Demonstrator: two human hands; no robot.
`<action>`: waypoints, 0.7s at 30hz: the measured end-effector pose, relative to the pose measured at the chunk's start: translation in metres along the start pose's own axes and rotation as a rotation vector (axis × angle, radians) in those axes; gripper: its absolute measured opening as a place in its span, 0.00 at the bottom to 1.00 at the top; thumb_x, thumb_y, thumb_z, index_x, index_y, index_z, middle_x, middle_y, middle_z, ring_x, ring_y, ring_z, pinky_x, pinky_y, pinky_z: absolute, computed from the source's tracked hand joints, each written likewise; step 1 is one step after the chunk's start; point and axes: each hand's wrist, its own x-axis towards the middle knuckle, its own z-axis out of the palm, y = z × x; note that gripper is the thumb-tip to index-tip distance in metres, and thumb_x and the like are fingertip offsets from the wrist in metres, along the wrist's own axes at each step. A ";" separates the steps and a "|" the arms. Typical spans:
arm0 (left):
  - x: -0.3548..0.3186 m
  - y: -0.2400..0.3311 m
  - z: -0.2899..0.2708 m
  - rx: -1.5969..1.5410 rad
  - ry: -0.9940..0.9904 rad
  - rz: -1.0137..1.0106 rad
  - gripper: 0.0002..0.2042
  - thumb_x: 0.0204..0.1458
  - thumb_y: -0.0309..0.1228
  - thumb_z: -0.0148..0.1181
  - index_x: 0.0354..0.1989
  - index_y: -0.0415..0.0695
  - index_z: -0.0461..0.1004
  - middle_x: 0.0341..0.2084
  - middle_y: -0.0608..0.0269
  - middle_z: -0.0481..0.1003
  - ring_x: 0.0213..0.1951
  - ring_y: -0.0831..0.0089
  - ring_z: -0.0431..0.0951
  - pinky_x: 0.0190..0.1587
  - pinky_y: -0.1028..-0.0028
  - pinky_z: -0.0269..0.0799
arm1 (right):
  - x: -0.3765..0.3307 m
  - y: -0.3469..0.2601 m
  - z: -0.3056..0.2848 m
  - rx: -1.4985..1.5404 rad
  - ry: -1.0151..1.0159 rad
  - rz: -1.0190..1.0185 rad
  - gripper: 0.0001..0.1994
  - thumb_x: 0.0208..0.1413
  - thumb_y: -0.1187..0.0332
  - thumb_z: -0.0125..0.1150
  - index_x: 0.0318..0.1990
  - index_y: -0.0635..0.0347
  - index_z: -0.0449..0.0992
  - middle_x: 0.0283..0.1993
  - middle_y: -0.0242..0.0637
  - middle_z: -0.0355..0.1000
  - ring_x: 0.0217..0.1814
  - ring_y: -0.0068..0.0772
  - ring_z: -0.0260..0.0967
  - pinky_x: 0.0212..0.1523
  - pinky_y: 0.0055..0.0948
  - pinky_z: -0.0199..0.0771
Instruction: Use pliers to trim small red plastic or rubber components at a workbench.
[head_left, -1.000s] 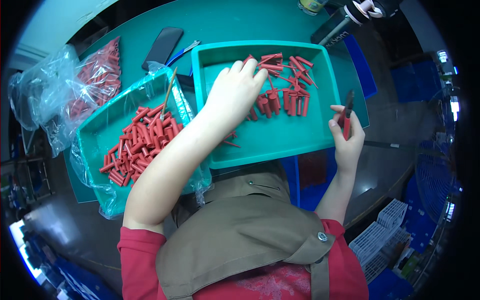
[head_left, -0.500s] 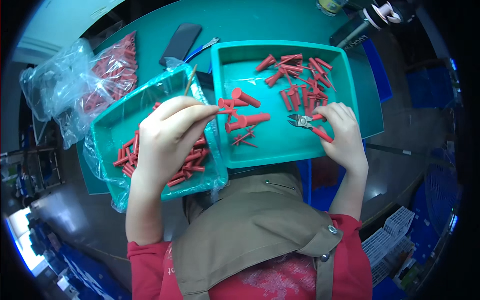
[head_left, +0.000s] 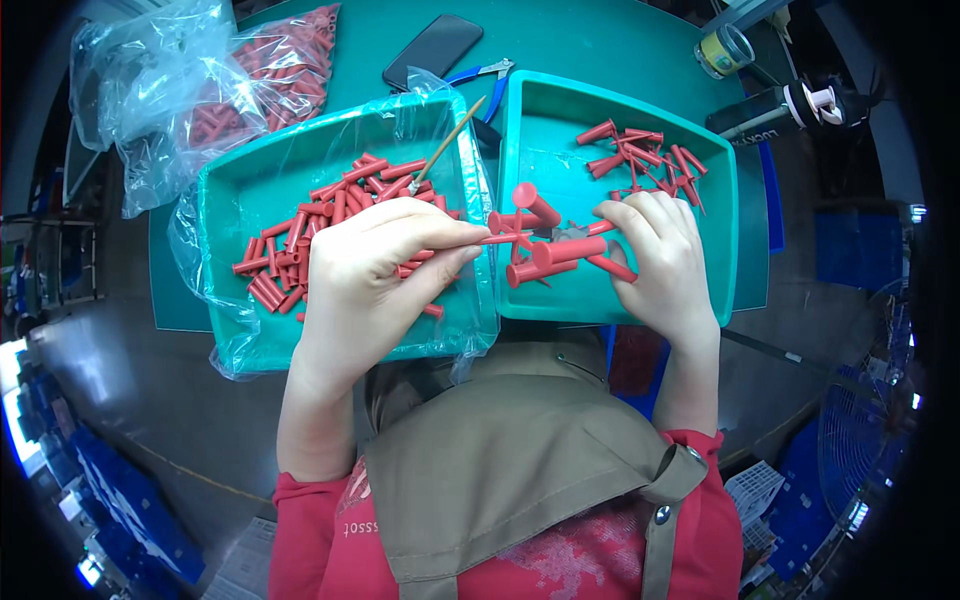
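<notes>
My left hand pinches the thin stem of a red plastic sprue with several headed tubes on it, held over the near left part of the right tray. My right hand is wrapped around a pair of red-handled side cutters. The cutters' jaws sit among the sprue's tubes and are mostly hidden behind them; whether they touch the stem I cannot tell. Beyond my right hand, loose red tubes and sprue pieces lie in the green right tray.
A green tray lined with clear plastic holds many red tubes and a thin wooden stick. Behind stand a bag of red parts, a phone, blue-handled pliers, a can and a dark bottle.
My right hand has brought the side cutters leftward, in among the tubes of the sprue. The left hand keeps its pinch. The whole view has shifted, with the trays now farther right.
</notes>
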 end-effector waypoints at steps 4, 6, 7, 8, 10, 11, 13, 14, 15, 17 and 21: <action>-0.001 -0.010 0.002 -0.056 0.015 0.068 0.08 0.47 0.18 0.67 0.37 0.37 0.82 0.25 0.60 0.79 0.27 0.76 0.80 0.27 0.79 0.73 | -0.004 -0.005 0.006 0.039 -0.036 0.024 0.18 0.42 0.79 0.64 0.44 0.59 0.75 0.40 0.39 0.71 0.44 0.43 0.69 0.45 0.39 0.66; -0.003 -0.007 0.002 -0.162 0.004 -0.086 0.07 0.49 0.19 0.67 0.37 0.37 0.82 0.25 0.61 0.79 0.27 0.78 0.79 0.27 0.80 0.72 | -0.008 -0.006 0.011 0.132 -0.033 0.054 0.19 0.41 0.79 0.64 0.45 0.60 0.74 0.41 0.41 0.71 0.44 0.45 0.68 0.45 0.40 0.66; -0.003 -0.008 0.003 -0.164 0.005 -0.087 0.07 0.49 0.19 0.67 0.37 0.37 0.82 0.25 0.61 0.79 0.27 0.78 0.79 0.27 0.80 0.72 | -0.010 -0.008 0.013 0.131 -0.036 0.053 0.19 0.41 0.79 0.64 0.45 0.60 0.74 0.41 0.41 0.71 0.44 0.45 0.68 0.45 0.40 0.66; -0.003 -0.008 0.003 -0.214 0.000 -0.130 0.07 0.49 0.19 0.67 0.37 0.37 0.82 0.25 0.62 0.79 0.27 0.79 0.79 0.27 0.81 0.72 | -0.011 -0.011 0.015 0.161 -0.036 0.075 0.20 0.41 0.79 0.64 0.46 0.61 0.74 0.41 0.42 0.71 0.45 0.46 0.68 0.45 0.40 0.66; -0.004 -0.008 0.004 -0.265 -0.003 -0.175 0.06 0.50 0.19 0.67 0.37 0.37 0.82 0.25 0.62 0.79 0.27 0.80 0.79 0.26 0.81 0.72 | -0.014 -0.013 0.020 0.191 -0.037 0.095 0.20 0.41 0.79 0.65 0.46 0.61 0.74 0.41 0.43 0.71 0.45 0.47 0.68 0.46 0.40 0.66; -0.004 -0.007 0.004 -0.239 -0.004 -0.184 0.07 0.48 0.18 0.67 0.36 0.36 0.82 0.27 0.61 0.80 0.30 0.77 0.79 0.32 0.79 0.72 | -0.015 -0.014 0.022 0.198 -0.018 0.102 0.20 0.40 0.79 0.64 0.46 0.62 0.73 0.40 0.43 0.70 0.44 0.47 0.68 0.46 0.40 0.66; -0.004 -0.007 0.003 -0.212 -0.004 -0.195 0.08 0.47 0.17 0.67 0.36 0.36 0.82 0.29 0.59 0.81 0.33 0.75 0.80 0.37 0.77 0.73 | -0.017 -0.015 0.023 0.207 0.000 0.110 0.20 0.40 0.80 0.64 0.46 0.62 0.73 0.40 0.44 0.70 0.44 0.47 0.68 0.46 0.40 0.66; -0.004 -0.008 0.004 -0.148 0.024 -0.153 0.07 0.47 0.17 0.67 0.36 0.36 0.82 0.29 0.59 0.81 0.33 0.75 0.80 0.38 0.76 0.74 | -0.019 -0.014 0.022 0.195 -0.014 0.107 0.20 0.39 0.80 0.64 0.45 0.62 0.73 0.40 0.43 0.70 0.44 0.47 0.68 0.46 0.40 0.65; -0.003 -0.008 0.004 -0.084 0.052 -0.112 0.07 0.47 0.17 0.68 0.36 0.36 0.82 0.29 0.59 0.81 0.33 0.75 0.80 0.38 0.76 0.74 | -0.019 -0.013 0.021 0.183 -0.029 0.104 0.20 0.39 0.80 0.63 0.45 0.62 0.73 0.40 0.43 0.70 0.43 0.47 0.68 0.46 0.40 0.65; -0.003 -0.008 0.004 -0.065 0.051 -0.103 0.07 0.47 0.17 0.67 0.36 0.36 0.82 0.29 0.59 0.82 0.33 0.75 0.80 0.38 0.76 0.74 | -0.019 -0.012 0.017 0.166 -0.026 0.107 0.20 0.40 0.80 0.63 0.45 0.62 0.73 0.39 0.43 0.70 0.43 0.47 0.68 0.45 0.40 0.65; -0.003 -0.004 0.005 -0.060 0.006 -0.107 0.07 0.47 0.17 0.67 0.35 0.37 0.83 0.28 0.59 0.81 0.32 0.73 0.81 0.38 0.75 0.74 | -0.014 -0.012 0.013 0.119 -0.010 0.089 0.19 0.41 0.80 0.63 0.45 0.61 0.73 0.39 0.42 0.70 0.42 0.46 0.68 0.44 0.40 0.65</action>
